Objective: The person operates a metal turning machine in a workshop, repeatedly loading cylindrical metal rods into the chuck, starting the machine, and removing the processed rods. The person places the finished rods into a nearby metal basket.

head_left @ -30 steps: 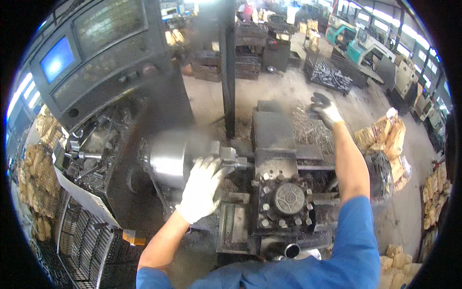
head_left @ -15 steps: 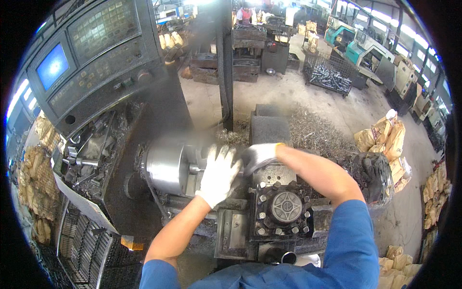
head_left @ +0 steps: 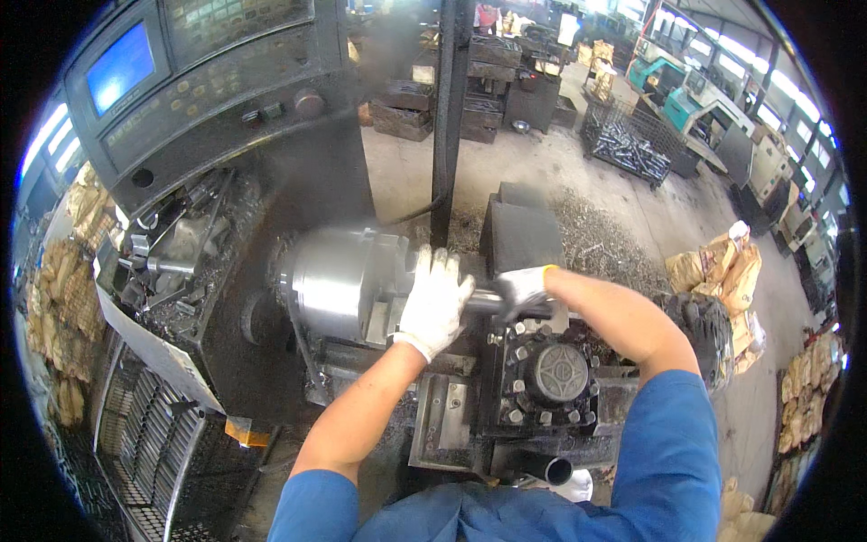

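A metal shaft (head_left: 482, 301) lies crosswise between my hands, right of the lathe chuck (head_left: 330, 287). My left hand (head_left: 433, 309), in a whitish work glove, is closed over the shaft's left part, fingers pointing away from me; its palm side is hidden. My right hand (head_left: 522, 291), in a glove with a dark, grimy front, is closed around the shaft farther right, where a dark end sticks out. Below the right hand sits the square tool post (head_left: 553, 378), with a round cap and several bolts. The silvery chuck jaws (head_left: 386, 280) stand just left of my left hand.
A control panel (head_left: 208, 99) with a lit blue screen (head_left: 120, 68) rises at upper left. Below it, a tray (head_left: 158, 348) holds metal parts. Metal chips (head_left: 601, 239) cover the floor beyond. Filled sacks (head_left: 722, 266) stand right; a wire crate (head_left: 632, 144) of parts stands farther off.
Both hands have shifted right relative to the chuck. The shaft now shows between and beyond them, away from the chuck jaws. The whole view has swung slightly.
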`<act>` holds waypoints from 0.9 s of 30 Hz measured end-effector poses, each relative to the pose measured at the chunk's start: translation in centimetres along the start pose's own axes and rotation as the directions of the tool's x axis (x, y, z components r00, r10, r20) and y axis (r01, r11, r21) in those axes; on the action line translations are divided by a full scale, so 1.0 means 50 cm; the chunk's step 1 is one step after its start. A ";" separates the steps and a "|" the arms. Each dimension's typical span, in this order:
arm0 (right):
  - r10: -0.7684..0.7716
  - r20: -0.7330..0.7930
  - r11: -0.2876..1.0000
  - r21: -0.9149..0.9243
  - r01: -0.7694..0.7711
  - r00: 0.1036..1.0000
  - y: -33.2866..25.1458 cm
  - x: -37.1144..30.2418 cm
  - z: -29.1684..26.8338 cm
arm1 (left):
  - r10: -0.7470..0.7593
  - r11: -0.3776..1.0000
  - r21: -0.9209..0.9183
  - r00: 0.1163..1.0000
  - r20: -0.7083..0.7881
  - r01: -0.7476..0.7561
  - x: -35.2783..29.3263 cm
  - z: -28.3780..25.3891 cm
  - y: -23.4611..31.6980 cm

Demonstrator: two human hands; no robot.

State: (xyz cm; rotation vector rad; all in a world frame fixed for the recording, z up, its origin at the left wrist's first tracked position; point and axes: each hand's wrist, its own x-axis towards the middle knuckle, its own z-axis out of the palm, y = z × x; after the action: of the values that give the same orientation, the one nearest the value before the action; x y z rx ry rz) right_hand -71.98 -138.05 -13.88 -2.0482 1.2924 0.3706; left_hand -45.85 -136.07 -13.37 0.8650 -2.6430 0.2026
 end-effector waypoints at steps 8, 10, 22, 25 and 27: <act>0.411 -0.909 0.839 0.349 -0.417 0.067 -0.003 -0.570 0.239 | 0.037 0.999 0.014 0.997 -0.070 -0.036 -0.003 -0.032 0.005; 0.631 -0.762 0.713 0.644 -0.276 -0.148 -0.088 -0.657 0.422 | -0.072 0.997 -0.012 0.997 0.032 0.072 0.007 -0.055 0.021; 0.935 -0.321 0.228 0.870 -0.437 -0.150 -0.225 -0.605 0.954 | 0.119 0.968 0.237 0.981 -0.153 -0.080 -0.034 -0.009 0.001; 0.715 -0.673 0.699 0.691 -0.185 0.191 -0.370 -0.608 0.631 | 0.141 0.984 0.139 0.968 -0.209 -0.114 -0.031 0.001 -0.001; 0.436 -0.821 0.895 0.439 -0.081 0.370 -0.433 -0.547 0.510 | 0.183 0.983 0.040 0.930 -0.319 -0.180 -0.042 -0.017 0.004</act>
State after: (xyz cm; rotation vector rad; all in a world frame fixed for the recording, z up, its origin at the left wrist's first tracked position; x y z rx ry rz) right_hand -62.87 -96.14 -8.68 -1.6988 2.1508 -0.9838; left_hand -44.16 -134.56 -13.34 0.5341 -2.4112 0.3706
